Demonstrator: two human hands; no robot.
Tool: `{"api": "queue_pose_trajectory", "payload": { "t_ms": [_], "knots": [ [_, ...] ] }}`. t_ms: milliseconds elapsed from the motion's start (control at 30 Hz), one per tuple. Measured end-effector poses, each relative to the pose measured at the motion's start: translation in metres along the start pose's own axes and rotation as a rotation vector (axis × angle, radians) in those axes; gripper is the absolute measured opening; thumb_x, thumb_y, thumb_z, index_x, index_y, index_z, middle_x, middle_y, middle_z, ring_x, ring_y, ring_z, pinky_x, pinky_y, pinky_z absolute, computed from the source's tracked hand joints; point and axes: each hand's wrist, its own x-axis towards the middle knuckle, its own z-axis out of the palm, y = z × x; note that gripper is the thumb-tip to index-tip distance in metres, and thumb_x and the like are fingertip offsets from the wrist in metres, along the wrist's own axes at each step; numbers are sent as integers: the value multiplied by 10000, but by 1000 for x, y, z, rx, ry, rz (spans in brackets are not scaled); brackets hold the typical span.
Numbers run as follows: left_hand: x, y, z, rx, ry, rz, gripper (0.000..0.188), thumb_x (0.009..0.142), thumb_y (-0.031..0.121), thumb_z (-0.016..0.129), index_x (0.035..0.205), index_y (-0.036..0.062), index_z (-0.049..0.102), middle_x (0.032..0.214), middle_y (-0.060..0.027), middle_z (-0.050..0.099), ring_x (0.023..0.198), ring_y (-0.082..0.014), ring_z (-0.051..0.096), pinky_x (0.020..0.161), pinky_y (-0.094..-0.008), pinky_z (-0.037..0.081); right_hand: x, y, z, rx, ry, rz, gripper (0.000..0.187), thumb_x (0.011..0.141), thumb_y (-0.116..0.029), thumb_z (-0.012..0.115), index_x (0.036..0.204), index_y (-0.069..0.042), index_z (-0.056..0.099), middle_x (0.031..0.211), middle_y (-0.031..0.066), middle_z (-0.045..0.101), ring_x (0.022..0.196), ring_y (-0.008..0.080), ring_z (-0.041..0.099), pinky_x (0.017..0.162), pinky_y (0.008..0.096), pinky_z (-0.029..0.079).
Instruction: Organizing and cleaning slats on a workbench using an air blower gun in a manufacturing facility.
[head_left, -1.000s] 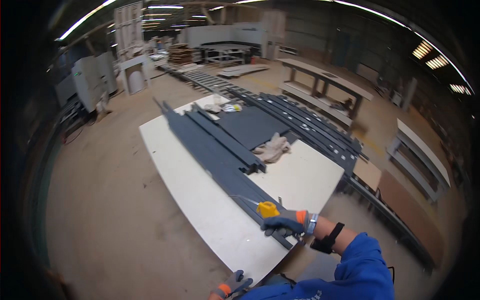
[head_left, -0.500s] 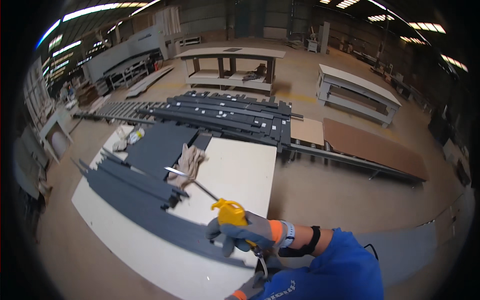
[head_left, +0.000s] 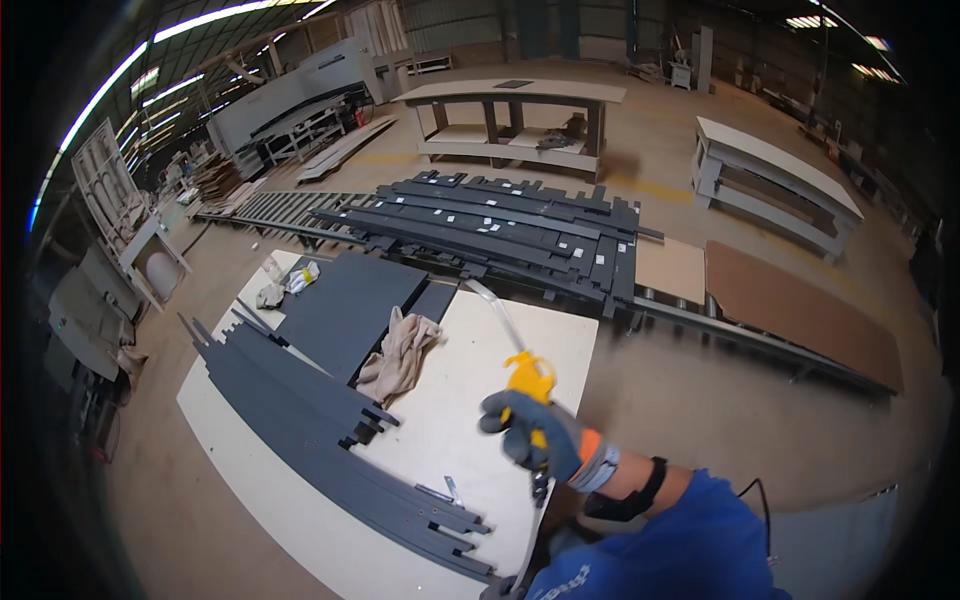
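Observation:
A yellow air blow gun (head_left: 530,376) is in my gloved right hand (head_left: 540,435), fingers wrapped round its handle. Its long thin nozzle points up and away over the white tabletop (head_left: 500,350). From the handle a pale hose (head_left: 532,535) drops toward the lower edge. There my left hand (head_left: 504,588), gloved, shows only partly beside the hose; its fingers are too hidden to read. Left of the blow gun lies a crumpled beige cloth (head_left: 398,358). A bundle of dark grey strips (head_left: 300,410) stretches across the table, with small slim tools (head_left: 440,491) beside the near end.
A dark flat panel (head_left: 345,300) and a small white-and-yellow item (head_left: 302,278) occupy the table's far left. Behind, a roller conveyor (head_left: 290,212) carries stacked dark strips (head_left: 500,225) and a brown board (head_left: 790,310). Two workbenches (head_left: 510,92) (head_left: 775,170) stand farther back.
My right hand has moved right, and the blow gun's nozzle has swung from pointing left to pointing more steeply away. The view has shifted left, and my left hand has sunk toward the lower edge.

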Motion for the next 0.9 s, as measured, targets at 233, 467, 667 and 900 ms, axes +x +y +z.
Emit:
{"api": "queue_pose_trajectory", "payload": {
  "t_ms": [233,467,667,900],
  "knots": [
    [24,40,27,464,-84,-25,408,845,397,552,1099,87,627,1053,-250,618,1017,-389,580,862,-419,458,-81,-64,-47,107,379,-182,312,909,-323,552,1098,-78,511,947,37,536,588,47,475,447,168,392],
    [55,84,70,281,-159,56,424,823,393,594,1050,38,638,1051,-272,606,1040,-380,571,866,-419,450,-109,-116,-129,188,386,-396,188,890,-278,570,927,-111,492,812,-8,472,589,45,388,400,141,280],
    [114,127,110,320,-138,-61,431,894,386,482,965,-7,642,979,-272,620,985,-409,581,860,-453,437,-88,-153,-246,242,445,-222,165,891,-235,560,924,-100,471,806,-15,460,544,24,390,390,120,289],
    [276,199,161,742,-367,-175,498,825,372,529,1180,25,577,1198,-229,571,1127,-348,547,965,-394,420,-28,-202,-480,284,542,100,219,862,-319,573,900,-107,532,698,5,546,480,94,464,409,246,385]
  ]
}}
